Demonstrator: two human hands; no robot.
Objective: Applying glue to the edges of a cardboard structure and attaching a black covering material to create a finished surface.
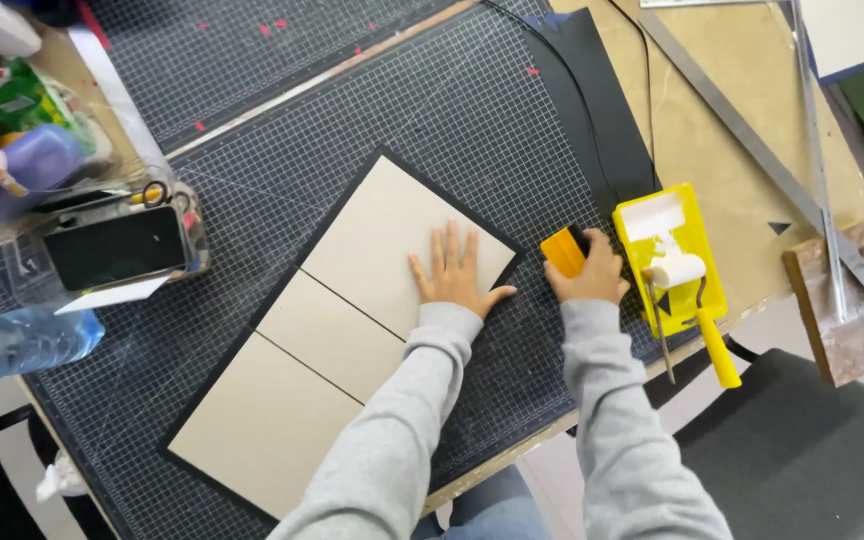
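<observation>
Boards (pixel 352 330) lie on mat (pixel 472 110); roller tray (pixel 674 250) to their right.

The scene is viewed from a single camera worn on the head, aimed steeply down at the cutting mat (pixel 252 190). The workbench is seen from close above.

Three beige cardboard panels (pixel 337 345) lie flat in a row on a black sheet (pixel 252 330), running diagonally from lower left to frame centre, with thin black gaps between them. The black sheet shows as a narrow border around them. The upper panel (pixel 382 235) is the one under the flat palm. An orange scraper (pixel 563 251), small and wedge-shaped, is right of centre, standing tilted on the cutting mat, just beside the black sheet's right corner.
</observation>
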